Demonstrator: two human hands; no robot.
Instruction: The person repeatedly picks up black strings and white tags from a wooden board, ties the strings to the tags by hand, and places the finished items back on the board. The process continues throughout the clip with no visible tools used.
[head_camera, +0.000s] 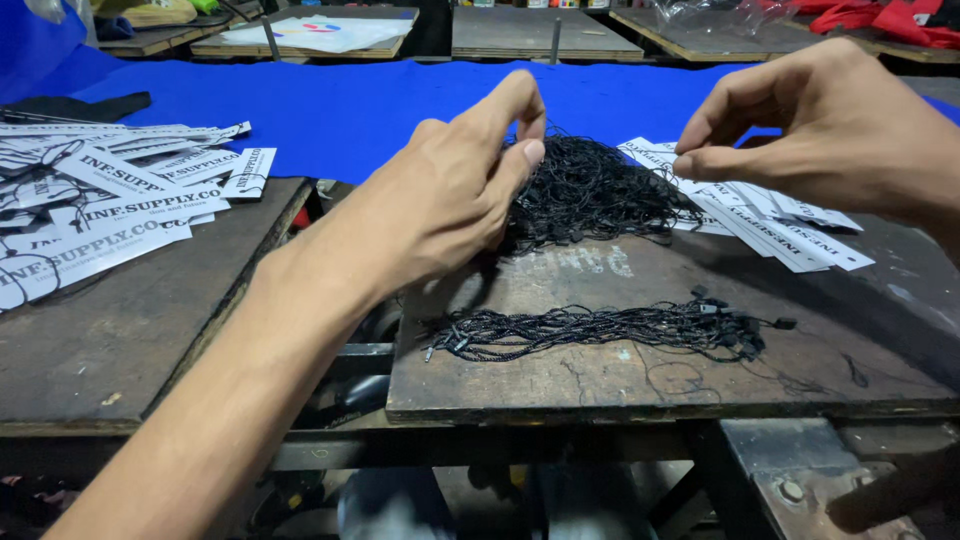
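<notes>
Nearest the camera, a flat bundle of black strings (600, 330) lies on the dark wooden counter (650, 385), its long axis running left to right, with small plastic ends gathered at its right tip. No hand touches it.

Just beyond it sits a loose, tangled heap of black strings (590, 190), and this is what both hands work at. The left hand (440, 190) rests against the heap's left edge, thumb and forefinger pinched close together at its top; a strand looks to be caught between them, though it is too thin to be sure. The right hand (830, 120) hovers off the heap's right side, above the counter, its thumb and forefinger pressed tip to tip; whether they hold a strand cannot be told. So the heap lies between the two hands, touching the left one and a little apart from the right.

Under the right hand, a fan of white paper tags (770, 225) spreads out from the heap's right edge. A bigger pile of white tags (110, 200) covers the far left board. Behind everything stretches a blue cloth (340, 105).
</notes>
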